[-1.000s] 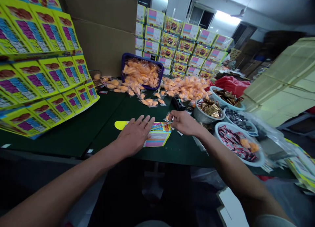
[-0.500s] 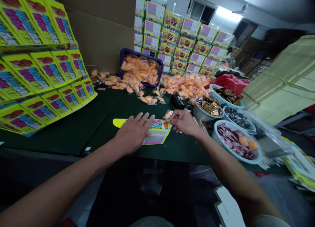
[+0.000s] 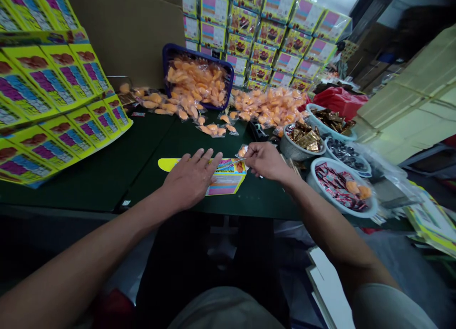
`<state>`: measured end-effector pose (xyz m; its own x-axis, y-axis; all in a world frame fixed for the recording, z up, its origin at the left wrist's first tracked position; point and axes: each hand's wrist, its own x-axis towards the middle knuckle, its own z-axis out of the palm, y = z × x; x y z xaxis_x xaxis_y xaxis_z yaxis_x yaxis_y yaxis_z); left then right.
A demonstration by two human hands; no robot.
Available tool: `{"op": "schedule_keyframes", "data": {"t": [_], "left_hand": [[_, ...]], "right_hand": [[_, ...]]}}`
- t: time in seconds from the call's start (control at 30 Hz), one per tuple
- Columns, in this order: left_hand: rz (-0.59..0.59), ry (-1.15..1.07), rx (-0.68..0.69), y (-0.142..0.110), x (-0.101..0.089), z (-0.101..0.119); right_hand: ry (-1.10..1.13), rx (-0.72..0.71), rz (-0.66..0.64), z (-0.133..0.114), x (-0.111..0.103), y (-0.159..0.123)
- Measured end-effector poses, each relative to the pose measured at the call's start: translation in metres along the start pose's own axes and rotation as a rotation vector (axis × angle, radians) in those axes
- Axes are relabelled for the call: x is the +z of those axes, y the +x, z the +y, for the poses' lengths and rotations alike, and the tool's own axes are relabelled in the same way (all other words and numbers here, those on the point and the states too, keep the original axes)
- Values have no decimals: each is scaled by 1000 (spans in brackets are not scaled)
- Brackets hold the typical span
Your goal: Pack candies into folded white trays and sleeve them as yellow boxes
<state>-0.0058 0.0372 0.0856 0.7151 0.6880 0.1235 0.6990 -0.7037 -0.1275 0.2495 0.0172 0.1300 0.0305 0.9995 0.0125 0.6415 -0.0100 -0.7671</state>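
Note:
A small yellow printed carton (image 3: 228, 182) lies on the dark green table, its striped side facing me. My left hand (image 3: 194, 177) rests flat across the left part of its top, fingers stretched and slightly spread, hiding much of it. A yellow rounded flap (image 3: 166, 164) sticks out past that hand on the left. At the carton's right end, my right hand (image 3: 264, 160) is closed in a pinch on a thin, straight, stick-like tool (image 3: 231, 163), which slants over the carton's top. Just behind those fingertips lies a small clear packet with an orange piece (image 3: 242, 151).
A tipped blue basket (image 3: 230, 89) spills bagged orange pieces (image 3: 270, 105) along the back. Bowls at right hold gold packets (image 3: 308, 138), dark packets (image 3: 344, 155) and red-black sachets (image 3: 337, 186). Yellow cartons (image 3: 53, 86) stack at left; wrapped boxes (image 3: 263, 53) stand behind.
The camera view has tilted downward, so the background sits higher. Both hands keep nearly the same place on the carton, and the thin tool stays in my right hand.

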Motion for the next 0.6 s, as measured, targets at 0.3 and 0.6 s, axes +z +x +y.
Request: {"op": "schedule_keyframes", "data": {"t": [0.3,0.6], "left_hand": [[21,24,-4,-4,-2,4],[20,16,62,11,-5,19]], "right_hand": [[-182,-294,243,39,29,-41],[-94,-397,276,69,56,-70]]}}
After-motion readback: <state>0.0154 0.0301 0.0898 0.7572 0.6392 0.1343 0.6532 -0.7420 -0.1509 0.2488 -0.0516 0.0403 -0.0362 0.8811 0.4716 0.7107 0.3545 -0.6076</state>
